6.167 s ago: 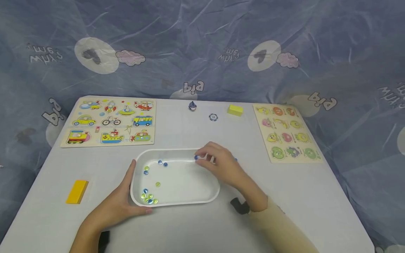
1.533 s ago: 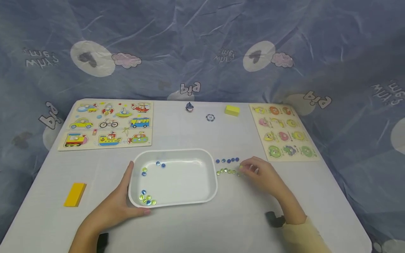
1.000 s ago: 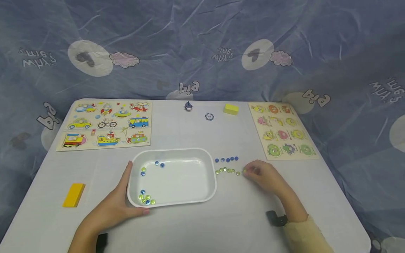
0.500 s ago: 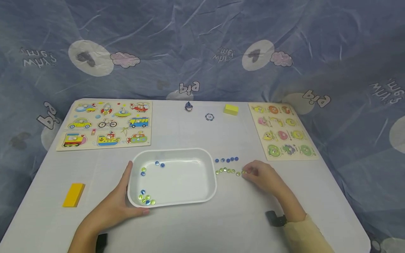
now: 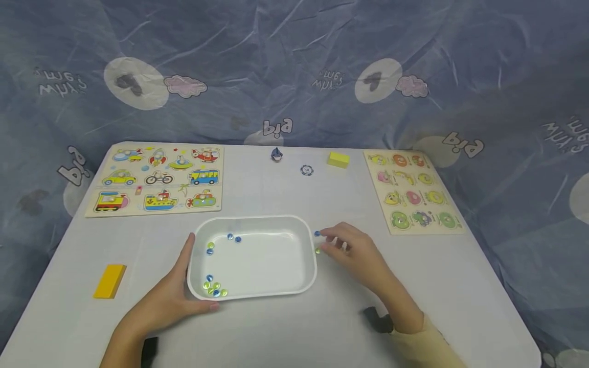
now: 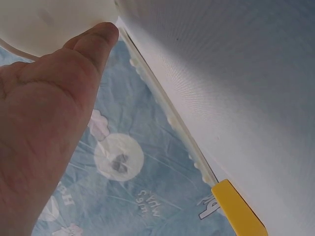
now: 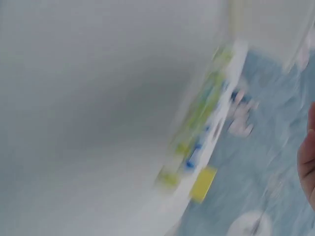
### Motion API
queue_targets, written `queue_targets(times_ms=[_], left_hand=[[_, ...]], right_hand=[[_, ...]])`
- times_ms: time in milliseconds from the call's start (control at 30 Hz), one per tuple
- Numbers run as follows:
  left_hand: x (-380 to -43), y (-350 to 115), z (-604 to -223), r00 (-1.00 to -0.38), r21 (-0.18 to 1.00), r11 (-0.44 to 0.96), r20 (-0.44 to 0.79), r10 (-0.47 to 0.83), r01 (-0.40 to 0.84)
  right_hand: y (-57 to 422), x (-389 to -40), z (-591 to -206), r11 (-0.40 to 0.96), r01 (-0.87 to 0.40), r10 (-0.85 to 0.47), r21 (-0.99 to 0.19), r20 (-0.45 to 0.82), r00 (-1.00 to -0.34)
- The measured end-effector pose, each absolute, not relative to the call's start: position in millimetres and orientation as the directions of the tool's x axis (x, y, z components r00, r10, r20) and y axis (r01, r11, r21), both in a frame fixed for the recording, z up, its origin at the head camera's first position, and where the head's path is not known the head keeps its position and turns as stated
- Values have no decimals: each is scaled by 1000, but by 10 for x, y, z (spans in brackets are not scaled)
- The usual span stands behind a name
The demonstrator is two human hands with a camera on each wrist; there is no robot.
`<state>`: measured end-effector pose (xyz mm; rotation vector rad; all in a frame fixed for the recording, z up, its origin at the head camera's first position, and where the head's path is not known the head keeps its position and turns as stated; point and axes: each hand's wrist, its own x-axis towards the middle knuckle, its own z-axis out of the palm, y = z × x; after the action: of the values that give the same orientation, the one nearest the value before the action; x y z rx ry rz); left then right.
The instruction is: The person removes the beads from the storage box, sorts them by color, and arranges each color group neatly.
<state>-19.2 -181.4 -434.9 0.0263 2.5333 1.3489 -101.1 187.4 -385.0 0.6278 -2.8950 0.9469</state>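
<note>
In the head view my left hand [image 5: 163, 294] rests against the near-left corner of a white tray [image 5: 257, 296], thumb along its front side and fingers straight along its left side. Several small, round blue beads [image 5: 238, 239] and green beads [image 5: 224, 293] lie inside, mostly at the left. My right hand [image 5: 352, 250] hovers just past the tray's right rim, fingers loosely bent and nothing between them. Beside its fingertips show one blue bead [image 5: 317, 233] and one green bead [image 5: 317, 250]; the hand hides the rest of their rows. The blurred right wrist view shows green beads [image 7: 199, 115] in a line.
A vehicle puzzle board [image 5: 156, 179] lies at the back left, a fruit puzzle board [image 5: 414, 191] at the right. Between them stand a penguin figure [image 5: 276, 155], a poker chip [image 5: 307, 170] and a yellow block [image 5: 338, 160]. An orange-yellow block [image 5: 110, 281] lies left of my left hand.
My right hand has carried a green bead from the tray to the row's right end, let it go, and come back left toward the tray. My left hand stays at the tray.
</note>
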Motion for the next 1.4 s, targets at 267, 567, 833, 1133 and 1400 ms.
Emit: queue_targets(times_ms=[267,567,833,1133,1400], left_hand=[[-195,-1807,-4355,-963,810,575,-234,134,-117],[-200,-1811,-4353,-968,830,552,-198,158,-80],[-196,-1809,-4359,-968,822,563,-200,149,-83],[-197,-1812,-4351,-968,827,556,-198,153,-81],[-184,-1820,-4336,-967,835,545,-195,161,-78]], right_hand=[[1155,-945,-3870,634,-529,-558,-564,141,-818],[555,-961,-4118,597,-581,-710,-553,-27,-704],[292,-977,-4204,598,-624,-761,-504,-112,-639],[186,-990,-4259,576,-655,-797,-490,-156,-584],[137,-997,-4255,570,-648,-807,-505,-195,-558]])
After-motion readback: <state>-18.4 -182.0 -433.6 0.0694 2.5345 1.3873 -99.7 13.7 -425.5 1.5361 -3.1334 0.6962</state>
